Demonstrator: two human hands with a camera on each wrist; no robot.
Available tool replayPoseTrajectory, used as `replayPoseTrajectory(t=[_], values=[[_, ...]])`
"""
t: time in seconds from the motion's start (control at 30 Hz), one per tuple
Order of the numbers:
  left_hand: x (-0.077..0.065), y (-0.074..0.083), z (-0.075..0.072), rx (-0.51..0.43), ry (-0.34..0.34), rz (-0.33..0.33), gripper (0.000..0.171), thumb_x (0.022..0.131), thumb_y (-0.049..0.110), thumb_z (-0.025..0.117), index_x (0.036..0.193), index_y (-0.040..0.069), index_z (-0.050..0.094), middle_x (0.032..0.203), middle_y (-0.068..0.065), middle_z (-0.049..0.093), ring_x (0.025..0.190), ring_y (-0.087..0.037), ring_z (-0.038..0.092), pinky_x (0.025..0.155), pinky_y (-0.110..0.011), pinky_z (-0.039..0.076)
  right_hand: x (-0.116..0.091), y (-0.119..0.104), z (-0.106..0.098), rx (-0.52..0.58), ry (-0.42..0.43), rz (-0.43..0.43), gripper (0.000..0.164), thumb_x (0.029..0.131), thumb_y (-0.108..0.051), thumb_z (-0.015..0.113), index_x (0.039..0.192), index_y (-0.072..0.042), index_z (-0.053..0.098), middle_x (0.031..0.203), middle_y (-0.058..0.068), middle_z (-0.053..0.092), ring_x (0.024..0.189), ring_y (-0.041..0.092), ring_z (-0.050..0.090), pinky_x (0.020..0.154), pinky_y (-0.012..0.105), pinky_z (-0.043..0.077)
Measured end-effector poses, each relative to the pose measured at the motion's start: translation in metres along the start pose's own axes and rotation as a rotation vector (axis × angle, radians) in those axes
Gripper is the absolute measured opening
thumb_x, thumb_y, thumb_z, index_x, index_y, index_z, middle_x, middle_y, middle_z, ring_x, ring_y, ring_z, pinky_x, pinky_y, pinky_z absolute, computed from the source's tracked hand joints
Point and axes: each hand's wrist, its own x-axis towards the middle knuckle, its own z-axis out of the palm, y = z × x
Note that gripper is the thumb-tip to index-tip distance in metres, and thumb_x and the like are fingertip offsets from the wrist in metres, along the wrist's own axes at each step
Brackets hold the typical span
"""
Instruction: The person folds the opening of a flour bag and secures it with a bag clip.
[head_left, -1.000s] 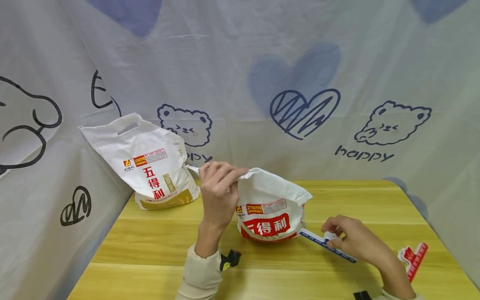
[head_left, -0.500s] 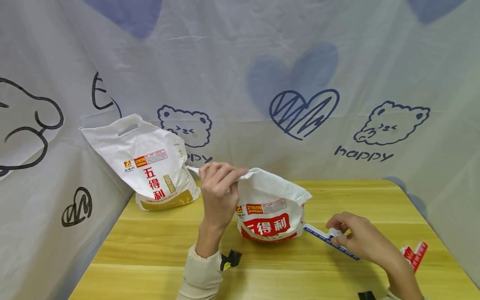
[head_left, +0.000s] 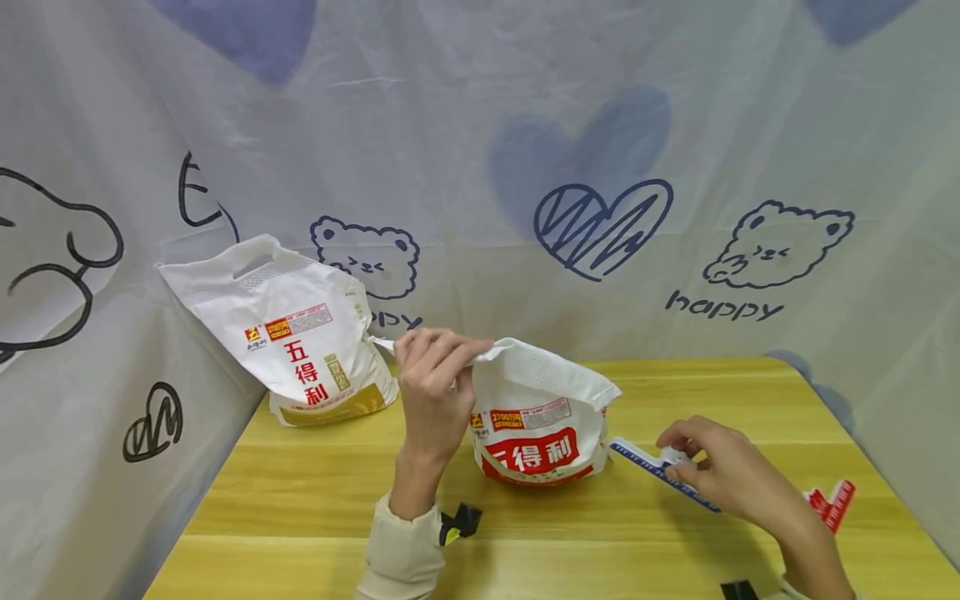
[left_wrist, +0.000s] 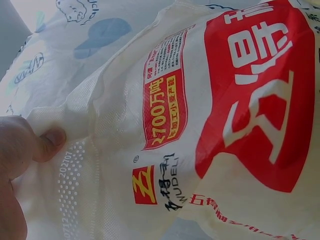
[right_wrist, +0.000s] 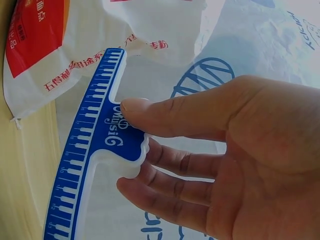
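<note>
My left hand (head_left: pixel 437 392) grips the top edge of a white flour bag with a red label (head_left: pixel 536 446), which stands on the table. In the left wrist view the thumb presses on the bag's seamed upper edge (left_wrist: pixel 75 120). Off to the bag's right, my right hand (head_left: pixel 727 475) pinches a long blue clip with a piano-key print (head_left: pixel 663 473) by its tab, above the table. The right wrist view shows the thumb on the front of the blue tab (right_wrist: pixel 120 130), the fingers behind it. One end of the clip points toward the bag.
A second white flour bag with a gold base (head_left: pixel 300 342) leans at the back left against the printed curtain (head_left: pixel 465 150). A red clip (head_left: pixel 832 507) lies on the wooden table (head_left: pixel 300 517) at the right, partly hidden by my right forearm.
The right hand with the blue clip has shifted slightly right and up, away from the bag. The left hand keeps its hold on the bag. The head view has tilted a little.
</note>
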Motion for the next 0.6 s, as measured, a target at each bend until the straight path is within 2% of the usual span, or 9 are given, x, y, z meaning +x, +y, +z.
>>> replayPoseTrajectory(t=[0.6], values=[[0.0, 0.0004, -0.0026, 0.006, -0.016, -0.026, 0.025, 0.082, -0.013, 0.069, 0.087, 0.008, 0.08, 0.08, -0.004, 0.073, 0.086, -0.026, 0.062, 0.09, -0.049, 0.039, -0.0031, -0.0042, -0.0048, -0.006, 0.125, -0.047, 0.025, 0.085, -0.003, 0.081, 0.107, -0.008, 0.071, 0.102, 0.002, 0.066, 0.092, 0.022, 0.064, 0.071, 0.034, 0.06]])
